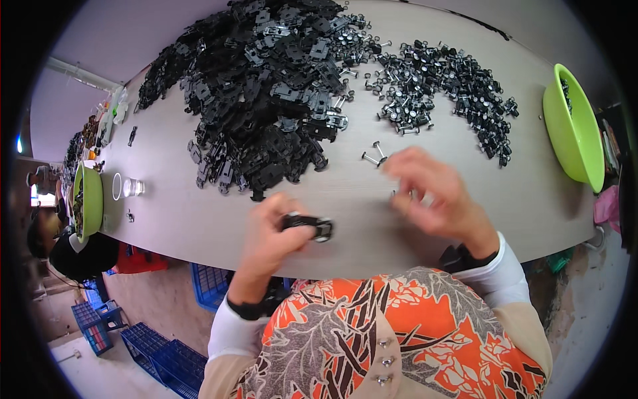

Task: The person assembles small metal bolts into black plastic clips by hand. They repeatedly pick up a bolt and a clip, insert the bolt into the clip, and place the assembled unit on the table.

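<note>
By the table's near edge, left of its middle: your left hand (266, 229) is closed around a black car-shaped chassis (309, 225), thumb on top, one end sticking out past your fingers toward the right.
Right hand: yours (440, 196) hangs over the table (352, 256), right of the chassis and well apart from it, blurred, fingers curled with a narrow gap to the thumb; something small and pale shows there, but you cannot tell from this view whether it is held.
Loose wheel axles: two (376, 154) lie just beyond your right fingertips, near each other, toward the middle of the table.
Chassis heap: a broad pile of black chassis (266, 100) spreads from the far edge, left of the middle, toward your left hand.
Axle heap: many wheel axles (425, 83) lie to the right of that pile, with a band of them curving toward the right edge.
Right edge: a lime-green basin (577, 149) with small dark parts inside.
Left edge: another green basin (94, 203) containing dark and brownish parts; a clear plastic cup (134, 187) is near it.
Floor past the near edge, left: blue plastic crates (159, 359).
</note>
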Demonstrator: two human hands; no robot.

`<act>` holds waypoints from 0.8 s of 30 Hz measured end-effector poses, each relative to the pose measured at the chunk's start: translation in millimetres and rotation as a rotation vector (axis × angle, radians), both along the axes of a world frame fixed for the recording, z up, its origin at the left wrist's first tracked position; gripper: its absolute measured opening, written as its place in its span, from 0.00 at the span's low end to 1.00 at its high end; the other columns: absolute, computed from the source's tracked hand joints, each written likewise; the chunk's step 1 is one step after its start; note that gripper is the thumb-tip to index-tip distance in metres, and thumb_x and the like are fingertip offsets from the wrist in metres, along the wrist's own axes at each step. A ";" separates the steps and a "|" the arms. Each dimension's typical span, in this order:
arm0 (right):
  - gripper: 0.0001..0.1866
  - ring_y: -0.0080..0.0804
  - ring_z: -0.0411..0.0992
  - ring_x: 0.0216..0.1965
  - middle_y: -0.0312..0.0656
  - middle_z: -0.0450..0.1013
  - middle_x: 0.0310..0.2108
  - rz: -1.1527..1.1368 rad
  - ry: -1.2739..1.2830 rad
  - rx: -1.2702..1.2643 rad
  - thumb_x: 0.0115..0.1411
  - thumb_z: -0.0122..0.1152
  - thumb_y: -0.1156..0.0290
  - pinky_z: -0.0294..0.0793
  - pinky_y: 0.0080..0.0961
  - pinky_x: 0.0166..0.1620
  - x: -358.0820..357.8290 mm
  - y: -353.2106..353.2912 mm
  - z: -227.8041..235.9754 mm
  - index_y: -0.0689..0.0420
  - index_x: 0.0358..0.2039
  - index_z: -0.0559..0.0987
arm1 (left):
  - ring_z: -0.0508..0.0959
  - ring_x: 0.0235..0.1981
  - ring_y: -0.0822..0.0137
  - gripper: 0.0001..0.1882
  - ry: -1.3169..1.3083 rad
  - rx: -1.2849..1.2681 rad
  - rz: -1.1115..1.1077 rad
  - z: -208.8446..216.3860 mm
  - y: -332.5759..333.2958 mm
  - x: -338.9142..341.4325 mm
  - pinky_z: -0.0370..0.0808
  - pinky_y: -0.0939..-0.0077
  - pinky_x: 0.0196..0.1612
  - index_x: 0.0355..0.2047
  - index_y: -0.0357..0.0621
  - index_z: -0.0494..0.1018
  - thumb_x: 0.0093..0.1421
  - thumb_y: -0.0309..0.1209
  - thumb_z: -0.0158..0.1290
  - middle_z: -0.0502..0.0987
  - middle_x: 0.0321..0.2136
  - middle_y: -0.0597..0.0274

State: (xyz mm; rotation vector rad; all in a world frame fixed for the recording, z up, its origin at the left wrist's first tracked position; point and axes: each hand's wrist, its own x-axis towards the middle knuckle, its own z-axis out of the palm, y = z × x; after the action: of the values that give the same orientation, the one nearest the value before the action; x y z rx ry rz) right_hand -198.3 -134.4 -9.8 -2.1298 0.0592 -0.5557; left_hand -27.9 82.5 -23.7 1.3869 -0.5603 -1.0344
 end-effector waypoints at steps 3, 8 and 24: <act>0.16 0.39 0.73 0.29 0.43 0.70 0.36 -0.210 0.218 -0.202 0.46 0.58 0.82 0.72 0.28 0.28 -14.8 -35.4 -5.2 0.61 0.38 0.74 | 0.69 0.14 0.74 0.17 0.015 0.011 0.221 7.3 61.8 9.7 0.63 0.84 0.16 0.22 0.44 0.60 0.44 0.27 0.61 0.71 0.20 0.57; 0.14 0.42 0.70 0.27 0.43 0.67 0.33 -0.095 0.391 -0.142 0.46 0.56 0.82 0.70 0.34 0.30 -23.3 -37.0 -11.6 0.60 0.36 0.73 | 0.71 0.16 0.74 0.13 -0.059 0.380 0.230 14.2 180.8 22.7 0.68 0.82 0.20 0.19 0.43 0.62 0.44 0.20 0.58 0.73 0.19 0.60; 0.12 0.46 0.70 0.33 0.45 0.67 0.37 -0.162 0.316 -0.228 0.46 0.53 0.83 0.70 0.35 0.34 -12.9 -34.7 -27.7 0.61 0.34 0.73 | 0.74 0.24 0.60 0.06 -1.182 0.111 -0.081 23.1 -44.9 36.0 0.69 0.72 0.28 0.30 0.36 0.73 0.51 0.22 0.57 0.72 0.26 0.57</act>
State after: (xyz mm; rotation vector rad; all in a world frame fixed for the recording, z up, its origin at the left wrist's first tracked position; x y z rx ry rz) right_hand -211.2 -169.1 -37.6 -2.4351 0.3628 -0.3244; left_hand 8.1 37.5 -0.6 2.0217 -1.4236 -0.1910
